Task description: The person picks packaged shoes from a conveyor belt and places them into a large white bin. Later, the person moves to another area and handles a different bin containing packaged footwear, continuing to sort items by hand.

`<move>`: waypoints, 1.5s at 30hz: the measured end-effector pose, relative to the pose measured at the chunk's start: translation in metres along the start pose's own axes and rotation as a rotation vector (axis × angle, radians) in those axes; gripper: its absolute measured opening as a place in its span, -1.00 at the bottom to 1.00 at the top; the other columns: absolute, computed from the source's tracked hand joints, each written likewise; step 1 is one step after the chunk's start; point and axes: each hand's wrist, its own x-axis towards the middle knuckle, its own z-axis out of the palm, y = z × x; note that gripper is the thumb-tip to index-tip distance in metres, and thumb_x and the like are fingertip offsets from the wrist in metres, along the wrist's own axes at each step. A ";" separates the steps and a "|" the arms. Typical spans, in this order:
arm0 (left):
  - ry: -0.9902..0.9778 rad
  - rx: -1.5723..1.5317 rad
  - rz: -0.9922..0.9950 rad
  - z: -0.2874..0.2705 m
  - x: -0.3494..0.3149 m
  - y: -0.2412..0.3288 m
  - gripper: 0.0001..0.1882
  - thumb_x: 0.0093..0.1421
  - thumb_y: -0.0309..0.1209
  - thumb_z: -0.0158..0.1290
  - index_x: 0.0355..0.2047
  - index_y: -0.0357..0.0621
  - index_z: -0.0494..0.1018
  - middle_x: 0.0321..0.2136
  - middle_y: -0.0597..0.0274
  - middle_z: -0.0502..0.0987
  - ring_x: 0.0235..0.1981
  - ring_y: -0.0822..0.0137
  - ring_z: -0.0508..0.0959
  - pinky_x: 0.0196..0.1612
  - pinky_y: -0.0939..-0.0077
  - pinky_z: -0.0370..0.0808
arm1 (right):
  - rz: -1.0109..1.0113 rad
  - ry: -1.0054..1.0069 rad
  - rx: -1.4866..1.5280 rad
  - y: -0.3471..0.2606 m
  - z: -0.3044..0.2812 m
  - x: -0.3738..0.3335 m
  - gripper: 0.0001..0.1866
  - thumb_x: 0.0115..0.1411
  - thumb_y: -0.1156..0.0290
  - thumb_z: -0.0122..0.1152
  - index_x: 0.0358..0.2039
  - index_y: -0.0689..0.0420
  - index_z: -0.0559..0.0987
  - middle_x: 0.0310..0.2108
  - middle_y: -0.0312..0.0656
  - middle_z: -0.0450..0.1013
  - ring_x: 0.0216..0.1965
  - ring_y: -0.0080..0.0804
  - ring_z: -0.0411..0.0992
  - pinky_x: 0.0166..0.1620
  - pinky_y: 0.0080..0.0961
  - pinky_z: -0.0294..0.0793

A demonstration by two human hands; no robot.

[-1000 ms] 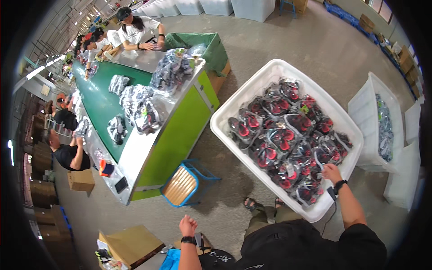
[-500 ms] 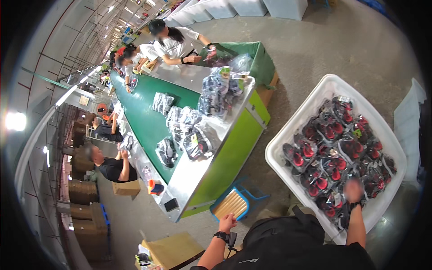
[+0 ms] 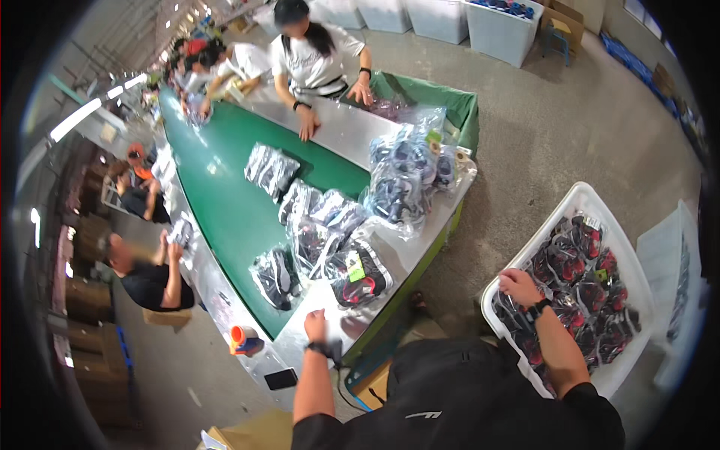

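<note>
My left hand hovers by the near corner of the metal-edged table. Its fingers are curled in, with nothing visible in them. Just beyond it lies a plastic-bagged pair of black and red shoes with a green tag. Over the left rim of the white bin is my right hand, fingers folded and no item showing in it. Bagged black and red shoes fill the bin below. More bagged shoes lie on the green belt, and bagged blue-grey shoes are piled at the table's right end.
A co-worker in white stands across the belt beside a green-lined box. Another co-worker in black handles something at the left side. A phone and an orange tape dispenser lie near the corner. A stool stands below.
My right hand has come up out of the shoes toward the bin's left rim. My left hand has moved forward and left to the table. The view has turned toward the table.
</note>
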 end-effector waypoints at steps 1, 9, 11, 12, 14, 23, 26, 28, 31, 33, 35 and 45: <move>0.001 -0.096 -0.022 -0.001 0.029 0.004 -0.58 0.19 -0.18 0.31 -0.20 -0.35 0.61 -0.32 -0.07 0.68 -0.24 0.06 0.66 -0.09 0.19 0.55 | -0.065 -0.077 -0.030 -0.014 0.019 0.014 -0.73 0.38 0.30 0.20 -0.07 0.24 0.61 -0.35 -0.33 0.54 -0.36 -0.60 0.50 -0.26 -0.60 0.51; -0.032 -0.090 0.204 -0.015 0.187 0.070 -0.16 0.04 -0.05 0.38 0.20 -0.38 0.44 0.15 -0.26 0.51 0.20 -0.14 0.49 0.31 0.12 0.38 | -0.073 -0.396 -0.279 -0.106 0.185 0.109 -0.48 0.33 0.13 0.33 0.11 0.28 0.53 -0.27 -0.28 0.56 -0.24 -0.49 0.53 -0.15 -0.49 0.53; -0.133 -0.129 0.212 -0.011 0.212 0.082 -0.04 -0.02 -0.05 0.42 0.26 -0.43 0.37 0.21 -0.31 0.47 0.26 -0.15 0.46 0.34 0.14 0.35 | -0.068 -0.433 -0.397 -0.115 0.219 0.121 -0.30 0.27 0.05 0.39 0.21 0.31 0.44 -0.14 -0.14 0.56 -0.14 -0.38 0.54 -0.04 -0.43 0.54; -0.181 -0.144 0.214 -0.009 0.221 0.085 0.00 -0.04 -0.05 0.44 0.29 -0.43 0.34 0.22 -0.32 0.46 0.28 -0.15 0.44 0.35 0.14 0.34 | -0.061 -0.450 -0.447 -0.117 0.237 0.126 -0.20 0.23 0.01 0.42 0.27 0.32 0.38 -0.05 -0.06 0.55 -0.07 -0.31 0.55 0.03 -0.39 0.53; -0.297 -0.146 0.156 -0.003 0.234 0.086 0.09 -0.07 -0.04 0.47 0.35 -0.42 0.26 0.25 -0.32 0.44 0.30 -0.09 0.43 0.35 0.19 0.34 | -0.061 -0.469 -0.532 -0.113 0.272 0.125 -0.02 0.15 -0.07 0.47 0.35 0.32 0.27 0.11 0.10 0.47 0.08 -0.14 0.50 0.16 -0.31 0.48; -0.538 -0.304 0.002 -0.010 0.257 0.088 0.05 -0.13 -0.06 0.56 0.23 -0.51 0.36 0.11 -0.22 0.51 0.10 0.00 0.53 0.20 0.18 0.45 | -0.092 -0.329 -0.842 -0.118 0.333 0.136 0.31 -0.10 0.01 0.61 0.45 0.33 -0.02 0.32 0.39 0.22 0.33 0.30 0.25 0.34 -0.10 0.32; -0.236 -0.297 0.298 -0.031 0.222 0.082 -0.21 -0.18 -0.30 0.54 0.05 -0.34 0.46 -0.04 -0.06 0.51 0.02 -0.04 0.49 0.12 0.13 0.43 | -0.095 -0.295 -0.799 -0.119 0.324 0.137 0.17 -0.10 0.07 0.58 0.39 0.32 0.12 0.11 0.32 0.46 0.15 0.24 0.46 0.20 -0.08 0.45; 0.029 -0.235 0.563 -0.052 0.179 0.065 -0.32 -0.13 -0.41 0.46 0.03 -0.21 0.45 0.00 -0.02 0.50 0.09 -0.04 0.46 0.22 0.10 0.33 | -0.161 -0.233 -0.678 -0.119 0.312 0.137 0.10 -0.11 0.09 0.59 0.36 0.28 0.23 0.08 0.24 0.51 0.12 0.13 0.51 0.19 -0.18 0.48; 0.161 -0.350 0.539 -0.072 0.108 0.032 -0.48 0.08 -0.53 0.28 0.09 -0.19 0.45 0.18 0.03 0.40 0.28 0.02 0.37 0.30 0.17 0.35 | -0.171 -0.302 -0.442 -0.116 0.286 0.141 -0.07 -0.07 0.28 0.61 0.29 0.27 0.36 0.06 0.03 0.55 0.08 -0.24 0.54 0.19 -0.35 0.46; 0.143 -0.479 0.385 -0.075 0.067 0.006 -0.49 0.18 -0.62 0.16 0.16 -0.16 0.44 0.27 0.06 0.33 0.36 0.07 0.31 0.34 0.24 0.35 | -0.076 -0.330 -0.268 -0.111 0.274 0.143 -0.16 -0.04 0.37 0.60 0.24 0.27 0.40 0.05 -0.05 0.56 0.06 -0.34 0.53 0.18 -0.38 0.47; 0.076 -0.418 0.284 -0.078 0.031 -0.020 -0.49 0.31 -0.56 0.08 0.28 -0.06 0.41 0.32 0.10 0.29 0.36 0.14 0.31 0.33 0.31 0.36 | -0.040 -0.338 -0.209 -0.105 0.268 0.142 -0.20 -0.04 0.34 0.60 0.19 0.27 0.43 0.02 -0.06 0.56 0.04 -0.34 0.53 0.16 -0.38 0.48; -0.286 -0.795 -0.239 -0.047 0.025 -0.004 0.04 0.23 -0.27 0.35 0.50 -0.09 -0.13 0.28 -0.06 0.33 0.19 0.07 0.46 0.11 -0.04 0.58 | -0.239 -0.243 -0.525 -0.117 0.284 0.123 -0.15 -0.12 -0.04 0.56 0.14 0.10 0.49 -0.03 0.03 0.59 0.02 -0.01 0.56 0.08 -0.18 0.51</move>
